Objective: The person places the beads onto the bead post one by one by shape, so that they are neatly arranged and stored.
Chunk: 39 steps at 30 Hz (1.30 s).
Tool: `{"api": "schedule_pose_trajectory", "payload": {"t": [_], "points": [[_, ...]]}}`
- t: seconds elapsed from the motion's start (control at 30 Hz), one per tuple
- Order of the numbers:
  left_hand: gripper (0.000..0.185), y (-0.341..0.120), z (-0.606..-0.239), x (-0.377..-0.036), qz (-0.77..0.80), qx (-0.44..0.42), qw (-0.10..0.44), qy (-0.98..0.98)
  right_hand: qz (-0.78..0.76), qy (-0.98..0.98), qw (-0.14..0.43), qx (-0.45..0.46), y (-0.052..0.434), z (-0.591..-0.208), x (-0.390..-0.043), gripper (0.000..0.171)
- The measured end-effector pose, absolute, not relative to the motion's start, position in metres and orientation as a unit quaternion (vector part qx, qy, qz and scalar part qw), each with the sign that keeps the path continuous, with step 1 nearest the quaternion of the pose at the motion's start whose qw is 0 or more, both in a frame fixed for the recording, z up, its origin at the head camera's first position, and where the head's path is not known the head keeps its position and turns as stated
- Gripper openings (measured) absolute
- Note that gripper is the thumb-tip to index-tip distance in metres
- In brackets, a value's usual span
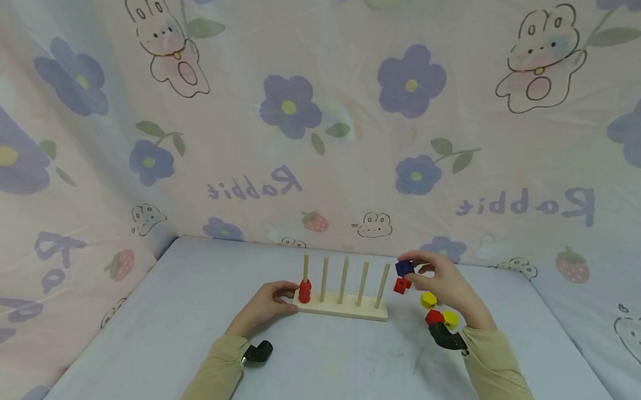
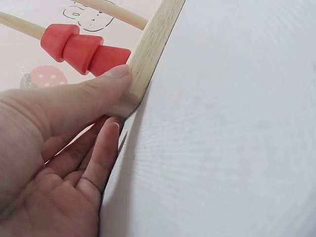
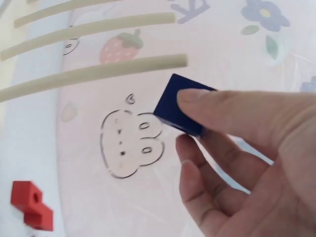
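A pale wooden peg stand (image 1: 341, 311) with several upright pegs rests on the table. Red beads (image 1: 305, 291) are stacked on its leftmost peg; the left wrist view shows the red beads (image 2: 85, 49) close up. My left hand (image 1: 265, 307) grips the left end of the base, thumb on its face and fingers behind. In the air just right of the rightmost peg, a dark blue block (image 3: 173, 103) is pinched between the thumb and fingers of my right hand (image 1: 447, 285). Part of the block is covered by the thumb.
Red blocks (image 1: 400, 286) lie on the white table (image 1: 310, 370) below the right hand. Nearer me are a yellow block (image 1: 428, 300), another yellow block (image 1: 450, 320) and a red block (image 1: 433, 317), partly behind the right wrist strap. A printed curtain (image 1: 345, 158) hangs at the table's back edge.
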<state>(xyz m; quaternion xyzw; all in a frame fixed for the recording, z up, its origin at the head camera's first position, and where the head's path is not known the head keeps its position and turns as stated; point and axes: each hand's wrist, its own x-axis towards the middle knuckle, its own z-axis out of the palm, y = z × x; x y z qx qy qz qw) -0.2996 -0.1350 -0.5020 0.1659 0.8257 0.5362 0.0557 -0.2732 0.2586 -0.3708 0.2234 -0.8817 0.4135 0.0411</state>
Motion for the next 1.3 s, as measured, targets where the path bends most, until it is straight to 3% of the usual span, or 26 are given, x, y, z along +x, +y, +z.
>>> {"api": "schedule_pose_trajectory", "payload": {"t": [0.27, 0.43, 0.67, 1.0, 1.3], "points": [[0.05, -0.135, -0.502, -0.299, 0.535, 0.168, 0.055, 0.826, 0.441, -0.862, 0.079, 0.237, 0.238, -0.346, -0.282, 0.032], [0.049, -0.136, -0.504, -0.301, 0.535, 0.168, 0.056, 0.826, 0.493, -0.831, 0.075, 0.246, 0.218, -0.343, -0.287, 0.033], [0.047, -0.132, -0.473, -0.281, 0.54, 0.176, 0.065, 0.821, 0.524, -0.811, 0.056, 0.255, 0.172, -0.331, -0.273, 0.034], [0.046, -0.13, -0.471, -0.279, 0.534, 0.174, 0.066, 0.825, 0.5, -0.796, 0.117, 0.32, 0.133, -0.353, -0.275, 0.032], [0.048, -0.134, -0.498, -0.297, 0.528, 0.167, 0.054, 0.831, 0.487, -0.799, 0.164, 0.311, 0.119, -0.378, -0.291, 0.031]]}}
